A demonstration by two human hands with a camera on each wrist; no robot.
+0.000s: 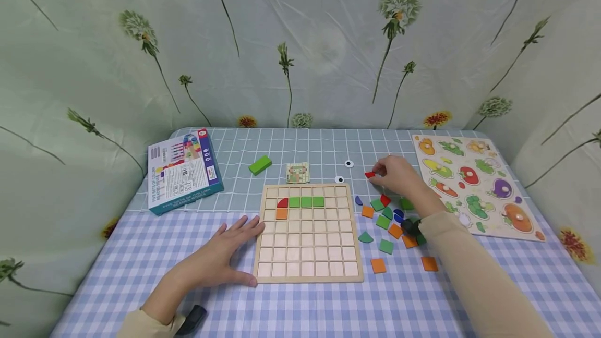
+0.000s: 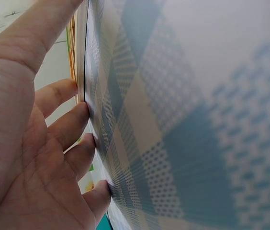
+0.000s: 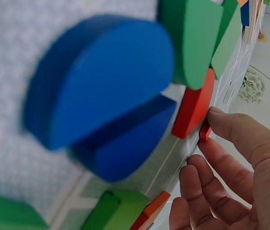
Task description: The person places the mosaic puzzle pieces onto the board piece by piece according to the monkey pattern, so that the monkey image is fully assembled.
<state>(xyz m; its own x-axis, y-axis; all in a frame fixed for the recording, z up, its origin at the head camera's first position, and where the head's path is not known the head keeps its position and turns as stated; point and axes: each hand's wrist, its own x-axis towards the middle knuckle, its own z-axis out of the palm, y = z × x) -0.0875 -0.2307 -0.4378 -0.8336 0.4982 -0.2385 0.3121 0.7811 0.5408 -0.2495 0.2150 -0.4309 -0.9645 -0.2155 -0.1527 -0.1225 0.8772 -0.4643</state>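
A wooden grid board lies in the middle of the table. In its upper left cells sit a red curved piece, several green squares in a row and an orange square. My left hand rests with fingers spread along the board's left edge, thumb by the lower corner. Beyond the loose pieces, my right hand pinches a small red piece between thumb and index finger, low over the cloth. Close to that hand in the right wrist view lie another red piece and blue half-rounds.
Loose orange, green and blue pieces spread right of the board. Behind it are a pattern card, a green block and two eye discs. A toy box stands left; a vegetable puzzle lies right.
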